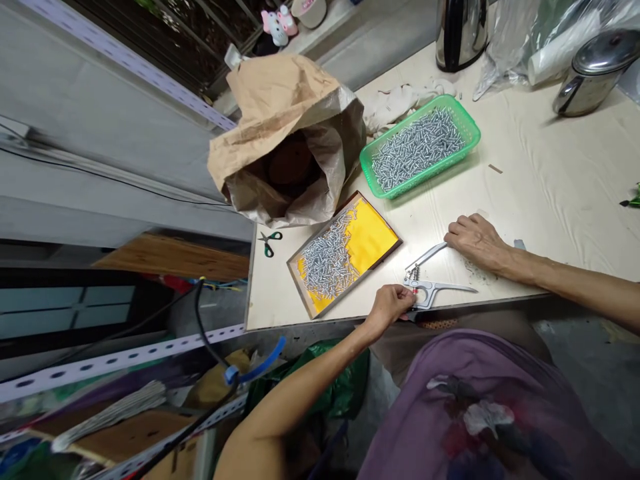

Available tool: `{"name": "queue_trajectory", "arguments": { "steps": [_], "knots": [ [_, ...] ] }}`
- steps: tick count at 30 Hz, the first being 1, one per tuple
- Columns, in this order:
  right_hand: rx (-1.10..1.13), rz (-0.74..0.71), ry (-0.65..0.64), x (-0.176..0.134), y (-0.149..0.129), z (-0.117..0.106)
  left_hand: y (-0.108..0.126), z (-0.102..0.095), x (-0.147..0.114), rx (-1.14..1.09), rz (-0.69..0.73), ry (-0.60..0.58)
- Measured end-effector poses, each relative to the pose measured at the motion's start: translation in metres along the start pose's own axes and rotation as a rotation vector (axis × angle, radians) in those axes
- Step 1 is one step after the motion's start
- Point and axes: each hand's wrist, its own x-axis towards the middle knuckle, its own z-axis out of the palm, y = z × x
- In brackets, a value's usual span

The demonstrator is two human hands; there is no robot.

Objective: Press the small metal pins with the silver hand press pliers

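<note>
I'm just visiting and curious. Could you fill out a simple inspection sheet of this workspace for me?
Surface: pale table, rippled in places, with dark specks near the right hand.
Work items: silvery hand tool with a spring; small metal pieces in a yellow-bottomed tray, more in a green basket.
Clutter: scissors, open paper bag, crumpled white cloth, kettle, lidded metal pot.
Hands: right grips the tool's upper handle; left hand has its fingertips at the tool's head, any small piece there unclear.
Cables: dark cable with a blue tie, left of the table.
Surroundings: grey wall, perforated white rails.
</note>
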Motion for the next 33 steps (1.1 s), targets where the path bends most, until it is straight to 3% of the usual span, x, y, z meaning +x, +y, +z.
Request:
{"name": "queue_trajectory", "arguments": {
  "steps": [8,15,17,20,22,24,28,33],
  "knots": [
    [0.113,-0.085,0.017,-0.039,-0.01,-0.003,-0.003,0.0,-0.001,-0.049,-0.014,0.003],
    [0.118,-0.085,0.017,-0.046,-0.021,-0.005,-0.009,0.001,-0.006,0.087,0.014,0.03],
    [0.133,-0.101,0.025,-0.048,-0.024,-0.006,-0.007,0.001,-0.012,0.275,0.146,0.117],
    [0.155,-0.099,0.034,-0.053,-0.03,-0.004,0.003,0.008,-0.016,0.602,0.545,0.287],
    [0.179,-0.082,0.053,-0.058,-0.033,-0.002,0.015,0.017,-0.009,0.75,0.79,0.273],
    [0.205,-0.063,0.074,-0.062,-0.035,0.0,0.028,0.024,0.002,0.832,0.962,0.172],
    [0.204,0.007,0.067,-0.067,-0.037,-0.002,0.047,0.029,0.021,0.901,1.099,-0.014],
    [0.182,0.085,0.05,-0.067,-0.042,-0.01,0.048,0.026,0.024,0.976,1.095,-0.048]
  ]
}}
